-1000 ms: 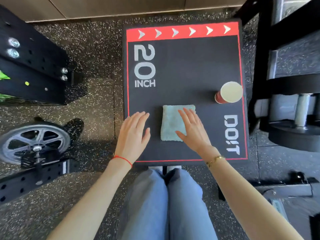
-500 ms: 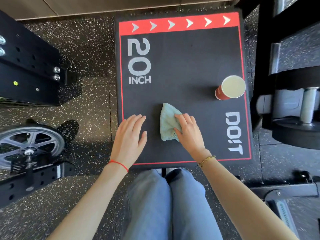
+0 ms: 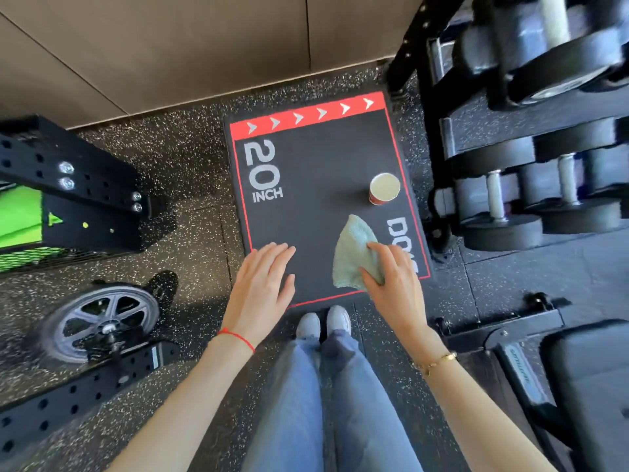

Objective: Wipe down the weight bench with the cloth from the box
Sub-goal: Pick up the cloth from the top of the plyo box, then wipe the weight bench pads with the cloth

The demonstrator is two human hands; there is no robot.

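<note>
At centre frame the left hand (image 3: 262,284) hovers flat, fingers straight and holding nothing, over the plyo box (image 3: 316,158). Right of it the right hand (image 3: 394,277) pinches the pale blue cloth (image 3: 352,253), bunched, below a paper cup (image 3: 384,189). She looks to be picking the cloth up; next it must travel to the weight bench (image 3: 592,386) at lower right.

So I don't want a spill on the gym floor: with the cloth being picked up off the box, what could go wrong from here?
The paper cup stands open just beyond the cloth that the right hand pinches; a lift or swing forward could catch it and tip it. The cloth hangs bunched from a loose-looking pinch, so it might slip. The left hand lies flat at the box edge, bracing little.
</note>
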